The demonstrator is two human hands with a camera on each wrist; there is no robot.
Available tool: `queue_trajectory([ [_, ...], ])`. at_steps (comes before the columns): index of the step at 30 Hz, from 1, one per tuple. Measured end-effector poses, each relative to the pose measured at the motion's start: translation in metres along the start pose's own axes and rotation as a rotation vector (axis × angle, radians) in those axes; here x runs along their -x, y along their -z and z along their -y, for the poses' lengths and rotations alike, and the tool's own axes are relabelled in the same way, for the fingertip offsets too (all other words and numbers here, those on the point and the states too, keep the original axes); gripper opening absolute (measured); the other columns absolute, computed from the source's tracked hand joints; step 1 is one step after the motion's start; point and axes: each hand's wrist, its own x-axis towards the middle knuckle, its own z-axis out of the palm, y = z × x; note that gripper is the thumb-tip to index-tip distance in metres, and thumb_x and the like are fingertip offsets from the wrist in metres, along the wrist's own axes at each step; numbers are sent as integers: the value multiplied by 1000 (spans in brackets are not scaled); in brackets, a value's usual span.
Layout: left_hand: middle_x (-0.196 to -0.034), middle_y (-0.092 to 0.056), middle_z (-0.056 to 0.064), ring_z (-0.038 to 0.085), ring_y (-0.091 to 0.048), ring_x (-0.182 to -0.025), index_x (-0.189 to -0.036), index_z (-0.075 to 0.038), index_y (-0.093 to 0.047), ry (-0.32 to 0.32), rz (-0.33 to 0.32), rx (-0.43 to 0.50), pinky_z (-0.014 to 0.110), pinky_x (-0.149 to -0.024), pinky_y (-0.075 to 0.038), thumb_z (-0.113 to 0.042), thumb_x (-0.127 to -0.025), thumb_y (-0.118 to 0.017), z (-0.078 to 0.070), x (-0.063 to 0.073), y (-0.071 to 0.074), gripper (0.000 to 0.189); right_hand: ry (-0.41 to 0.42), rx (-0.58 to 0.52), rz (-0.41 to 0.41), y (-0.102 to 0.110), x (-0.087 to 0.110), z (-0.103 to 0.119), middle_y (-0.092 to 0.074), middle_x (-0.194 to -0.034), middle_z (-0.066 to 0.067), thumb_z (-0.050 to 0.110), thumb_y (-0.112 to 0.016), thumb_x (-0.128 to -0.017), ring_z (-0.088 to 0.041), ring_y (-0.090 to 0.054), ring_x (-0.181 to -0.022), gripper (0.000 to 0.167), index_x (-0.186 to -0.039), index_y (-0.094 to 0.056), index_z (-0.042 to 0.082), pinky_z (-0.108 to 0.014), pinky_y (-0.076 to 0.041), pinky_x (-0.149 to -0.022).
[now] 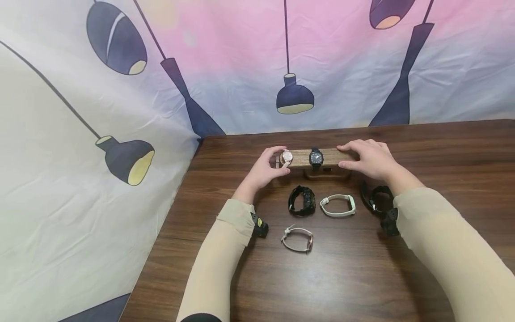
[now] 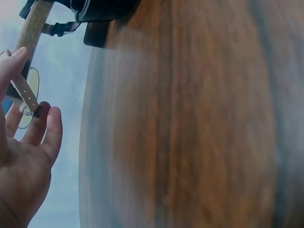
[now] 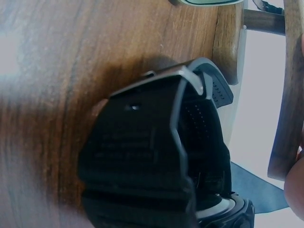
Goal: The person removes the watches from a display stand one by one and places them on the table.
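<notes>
A wooden watch stand [image 1: 299,157] has a raised bar carrying a pale-strapped wristwatch [image 1: 287,156] at its left end and a black square-faced wristwatch [image 1: 316,157] mid-bar. My left hand [image 1: 266,167] holds the pale-strapped wristwatch at the bar's end, thumb in front and fingers behind. In the left wrist view, its punched strap [image 2: 24,91] hangs between thumb and fingers. My right hand [image 1: 372,157] grips the bar's right end between thumb and fingers. In the right wrist view only slivers of fingers [image 3: 297,187] show beside the bar [image 3: 287,95].
On the brown table [image 1: 257,277] before the stand lie a black chunky watch [image 1: 307,201], a mint-green band [image 1: 338,213] and a slim white-strapped watch [image 1: 297,248]. Another black watch [image 1: 382,199] lies beneath my right wrist. A printed cloth [image 1: 241,67] hangs behind.
</notes>
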Motion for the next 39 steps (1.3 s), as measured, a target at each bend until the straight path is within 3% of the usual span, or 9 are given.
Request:
queue_trajectory([
  [9, -126, -43, 8, 21, -55, -106, -136, -10, -47, 11, -53, 50, 32, -78, -49, -11, -79, -75, 4, 12, 7, 64, 3, 6, -1, 1, 1, 0, -46, -137, -15, 51, -60, -87, -38, -38, -118, 59, -133, -53, 16, -60, -18, -95],
  [13, -129, -44, 6, 21, -53, -108, -136, -15, -47, 52, -74, 71, 33, -80, -49, -13, -80, -75, 2, 19, 7, 63, 4, 10, -1, 0, 1, 0, -46, -136, -14, 51, -60, -87, -38, -38, -117, 59, -133, -53, 16, -60, -18, -95],
  [19, -117, -53, 14, 28, -59, -102, -135, -15, -45, 88, -81, 181, 33, -79, -49, -9, -81, -73, 1, 25, 6, 61, 7, 13, -6, 0, 1, -1, -45, -137, -15, 53, -59, -87, -38, -38, -117, 60, -133, -53, 16, -60, -18, -95],
  [28, -134, -45, 12, 26, -57, -106, -137, -10, -42, 64, -65, 212, 34, -83, -49, -4, -80, -73, 3, 31, 8, 65, 12, 12, -3, 1, 1, 1, -46, -137, -14, 47, -61, -88, -38, -37, -118, 57, -134, -52, 15, -60, -17, -95],
  [39, -124, -53, 14, 23, -59, -97, -133, -8, -44, 21, -24, 190, 33, -81, -50, -1, -77, -74, -5, 40, 7, 63, 7, 12, -3, 1, 1, 0, -46, -136, -14, 48, -61, -87, -38, -38, -117, 57, -133, -53, 16, -60, -17, -96],
])
